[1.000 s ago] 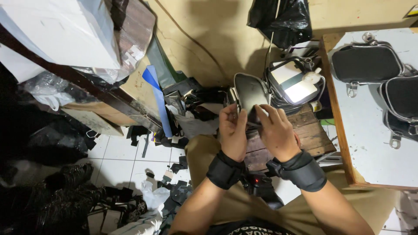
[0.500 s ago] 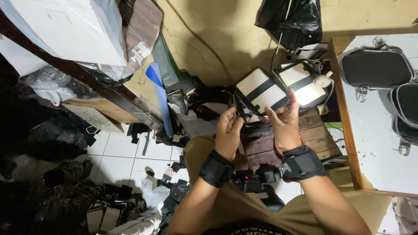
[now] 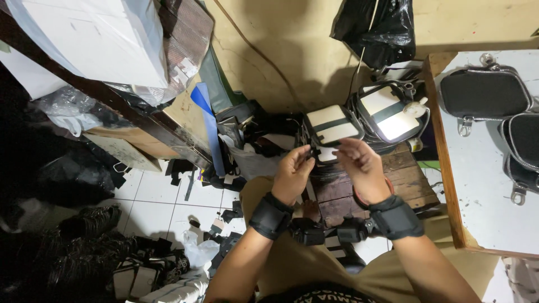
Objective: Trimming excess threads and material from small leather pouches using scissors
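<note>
Two cream pouches: left hand [image 3: 293, 171] and right hand [image 3: 359, 163] grip one pouch [image 3: 331, 126]; the second pouch [image 3: 387, 112] lies beside it. Two black pouches [image 3: 483, 92] rest on the white tabletop [image 3: 477, 185] right of it.

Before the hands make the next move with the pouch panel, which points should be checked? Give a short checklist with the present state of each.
1. Left hand has a grip on the panel: ok, fingers pinch its near edge.
2. Right hand on the panel: cannot tell, fingers hover beside the edge.
3. Panel supported: ok, it lies on the stack over the wooden stool.
4. Second panel apart from the hands: ok.
5. Work spot visible: not ok, the hands cover it.
6. Black pouches on the table out of the way: ok.
</note>
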